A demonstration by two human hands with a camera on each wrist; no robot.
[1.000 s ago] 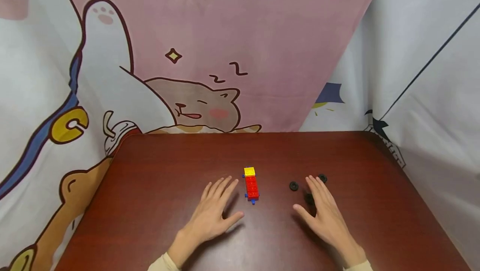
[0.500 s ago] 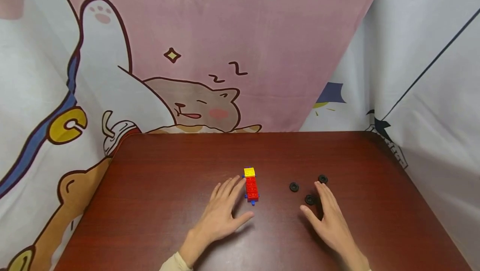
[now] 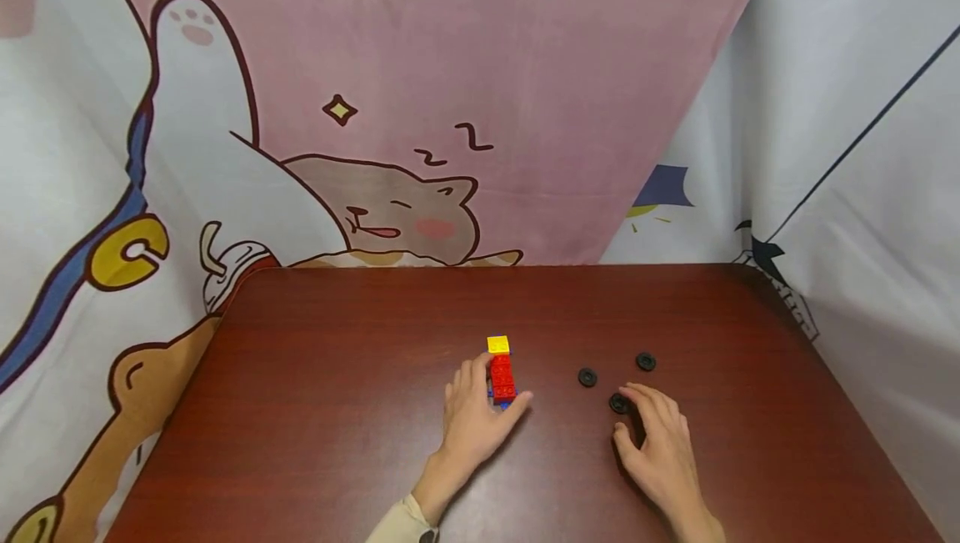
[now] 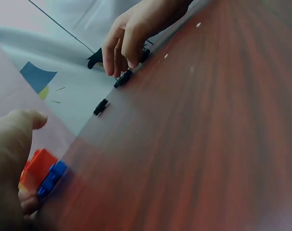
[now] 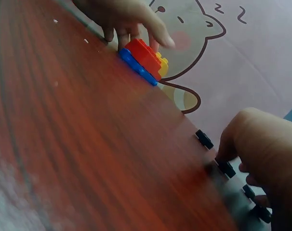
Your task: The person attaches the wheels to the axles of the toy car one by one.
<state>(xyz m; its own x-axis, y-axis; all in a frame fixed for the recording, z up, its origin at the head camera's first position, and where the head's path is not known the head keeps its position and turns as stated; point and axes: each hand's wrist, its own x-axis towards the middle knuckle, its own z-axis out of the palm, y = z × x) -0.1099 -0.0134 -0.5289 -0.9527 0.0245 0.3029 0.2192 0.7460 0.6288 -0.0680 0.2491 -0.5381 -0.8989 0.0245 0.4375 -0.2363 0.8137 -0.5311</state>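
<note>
A toy car body of building bricks (image 3: 503, 378) lies on the table, red with a yellow brick at its far end and blue parts beneath. My left hand (image 3: 474, 424) is around its near part, fingers along the left side; the left wrist view shows the thumb (image 4: 31, 119) apart from the bricks. My right hand (image 3: 663, 451) hovers low at the nearest black toy wheel (image 3: 618, 404), index finger and thumb spread beside it. In the right wrist view that hand partly hides the row of wheels (image 5: 204, 139), and contact is unclear.
Two more black wheels, one toward the middle (image 3: 587, 377) and one farther back (image 3: 646, 361), lie on the dark red-brown table (image 3: 360, 318). Another appears near my right hand in the right wrist view. A printed cloth (image 3: 570, 109) hangs behind the table.
My left hand has moved right to the toy car body, its fingers now beside it. The right hand has drawn nearer to me, its fingers bending toward the nearest wheel.
</note>
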